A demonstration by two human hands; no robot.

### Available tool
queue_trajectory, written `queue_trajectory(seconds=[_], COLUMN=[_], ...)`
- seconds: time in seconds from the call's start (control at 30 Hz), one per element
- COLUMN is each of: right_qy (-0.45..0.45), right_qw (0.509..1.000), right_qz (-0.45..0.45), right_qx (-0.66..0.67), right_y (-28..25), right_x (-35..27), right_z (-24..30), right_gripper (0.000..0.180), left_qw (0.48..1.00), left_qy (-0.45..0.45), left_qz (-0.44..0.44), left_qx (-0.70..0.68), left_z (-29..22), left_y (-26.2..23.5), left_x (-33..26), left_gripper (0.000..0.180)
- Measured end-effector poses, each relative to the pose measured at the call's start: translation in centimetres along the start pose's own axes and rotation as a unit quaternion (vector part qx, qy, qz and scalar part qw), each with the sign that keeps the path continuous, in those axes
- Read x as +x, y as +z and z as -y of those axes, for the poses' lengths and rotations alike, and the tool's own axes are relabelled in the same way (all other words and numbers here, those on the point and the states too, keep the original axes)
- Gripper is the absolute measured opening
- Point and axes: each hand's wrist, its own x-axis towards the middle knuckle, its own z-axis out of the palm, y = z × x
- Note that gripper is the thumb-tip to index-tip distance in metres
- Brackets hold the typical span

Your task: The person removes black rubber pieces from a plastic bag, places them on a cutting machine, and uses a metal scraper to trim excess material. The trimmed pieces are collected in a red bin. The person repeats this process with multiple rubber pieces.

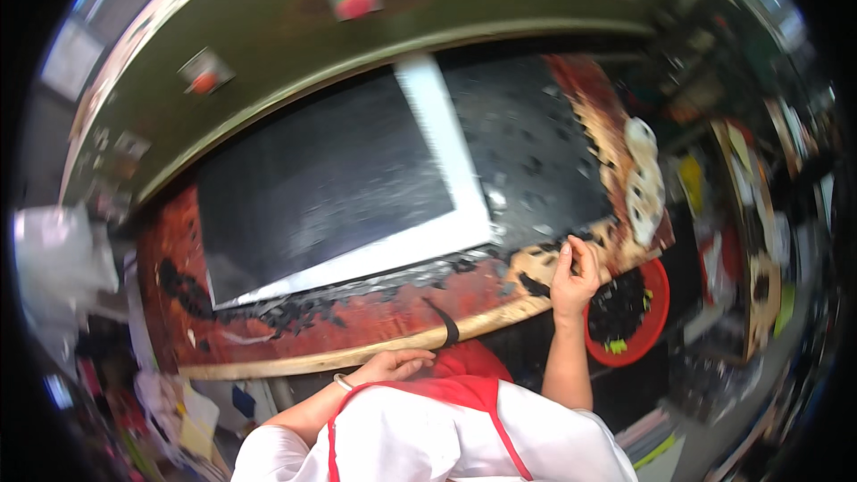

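My right hand (574,273) rests on the right front edge of the wooden worktable (295,361), fingers curled among black scraps (534,286); blur hides whether it grips any. A red basin (659,303) holding black scraps and some green bits sits just below that edge. My left hand (395,363), with a pale bangle on the wrist, lies flat against the table's front edge and holds nothing. A curved black strip (445,323) hangs over the edge between my hands. A large black sheet (321,187) with a white border lies on the table.
More black scraps (295,312) litter the red-stained tabletop in front of the sheet. Pale round pieces (644,180) lie at the table's right end. A green wall with red buttons (355,2) stands behind. Cluttered shelves (759,241) fill the right side and bags lie at the lower left.
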Motion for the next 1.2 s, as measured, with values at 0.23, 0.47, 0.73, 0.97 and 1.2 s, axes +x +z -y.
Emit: queue_trajectory(seconds=[0.23, 0.47, 0.73, 0.97, 1.2], right_qy=[-0.197, -0.238, -0.302, -0.242, -0.201], right_qw=[0.937, 0.897, 0.843, 0.856, 0.918], right_qz=[0.288, 0.371, 0.408, 0.427, 0.341], right_qx=[0.018, 0.03, -0.175, -0.164, 0.0], right_y=[12.0, 22.8, 16.8, 15.5, 10.7], right_x=[1.6, -1.7, -5.0, -9.4, -5.9], right_z=[11.0, 17.6, 17.9, 16.6, 13.7], right_gripper=[0.056, 0.063, 0.065, 0.076, 0.066], left_qw=[0.992, 0.887, 0.58, 0.593, 0.6], left_qy=[-0.026, 0.137, -0.022, -0.033, -0.041], left_qz=[-0.112, -0.441, -0.648, -0.593, -0.549], left_qx=[-0.049, -0.002, 0.492, 0.543, 0.581], left_z=[8.3, 4.2, 1.3, 1.1, 1.0], left_y=[-1.4, -11.3, -25.2, -25.5, -25.7], left_x=[-9.2, -19.3, -11.0, -10.8, -10.1], left_gripper=[0.035, 0.017, 0.06, 0.061, 0.059])
